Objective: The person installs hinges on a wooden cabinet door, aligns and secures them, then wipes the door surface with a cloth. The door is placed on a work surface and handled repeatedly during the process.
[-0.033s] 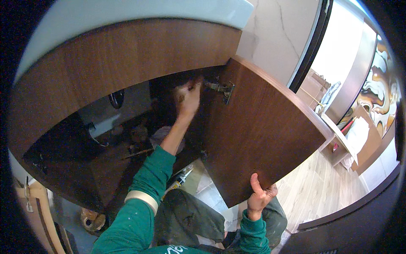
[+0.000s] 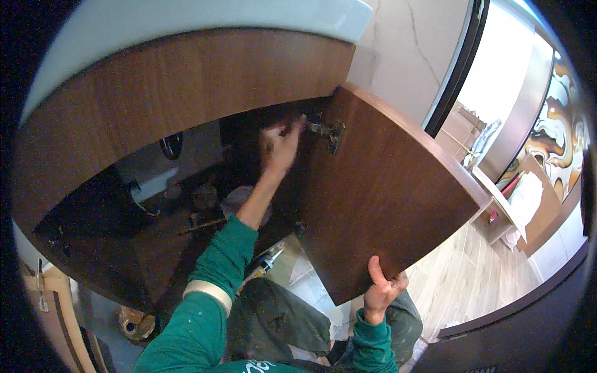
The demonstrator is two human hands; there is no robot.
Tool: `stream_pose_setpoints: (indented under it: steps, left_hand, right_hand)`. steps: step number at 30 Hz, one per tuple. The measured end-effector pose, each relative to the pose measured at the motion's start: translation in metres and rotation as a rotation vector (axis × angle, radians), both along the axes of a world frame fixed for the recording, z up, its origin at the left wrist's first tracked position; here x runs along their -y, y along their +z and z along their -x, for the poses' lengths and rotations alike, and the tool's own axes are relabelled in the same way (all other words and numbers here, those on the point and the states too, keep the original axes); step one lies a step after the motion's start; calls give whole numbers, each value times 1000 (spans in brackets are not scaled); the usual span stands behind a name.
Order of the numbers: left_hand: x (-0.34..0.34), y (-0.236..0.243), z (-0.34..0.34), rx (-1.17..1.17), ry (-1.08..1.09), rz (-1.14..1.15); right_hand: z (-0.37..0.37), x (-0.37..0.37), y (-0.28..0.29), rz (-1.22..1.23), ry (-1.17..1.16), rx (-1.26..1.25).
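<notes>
The right hand [image 2: 383, 294] clamps its fingers on the cabinet door [image 2: 395, 196], at 3 o'clock. Near 12 o'clock, the left hand [image 2: 280, 149] is beside the metal hinge [image 2: 336, 137], its fingers too blurred to tell apart or together.

Got a brown wooden door [image 2: 385, 193] right of the curved brown wooden cabinet [image 2: 186, 74], silver metal hinge [image 2: 335, 135] on the door's upper left, pale curved slab [image 2: 199, 15] atop the cabinet, beige plank floor [image 2: 451, 280] further right!
</notes>
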State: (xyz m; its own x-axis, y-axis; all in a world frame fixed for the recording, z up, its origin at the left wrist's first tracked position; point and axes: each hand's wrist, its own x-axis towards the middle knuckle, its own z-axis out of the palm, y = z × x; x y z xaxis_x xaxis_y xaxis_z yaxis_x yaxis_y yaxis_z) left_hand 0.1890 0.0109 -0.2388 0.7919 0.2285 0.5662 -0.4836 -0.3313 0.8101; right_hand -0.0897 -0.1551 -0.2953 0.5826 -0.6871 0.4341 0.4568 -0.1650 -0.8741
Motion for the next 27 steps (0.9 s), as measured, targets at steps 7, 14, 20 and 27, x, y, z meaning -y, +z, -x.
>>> stream_pose_setpoints:
  steps: [7,14,20,27]
  left_hand:
    - [11,14,21,148,-92,53]
    - [11,12,15,202,-37,60]
    - [9,8,12,157,-128,140]
    - [10,5,-66,44,58,143]
  right_hand:
    - [1,7,-6,7,-22,-19]
    - [0,13,4,70,27,-15]
    - [3,-10,10,86,-38,-25]
    - [7,-20,15,121,57,14]
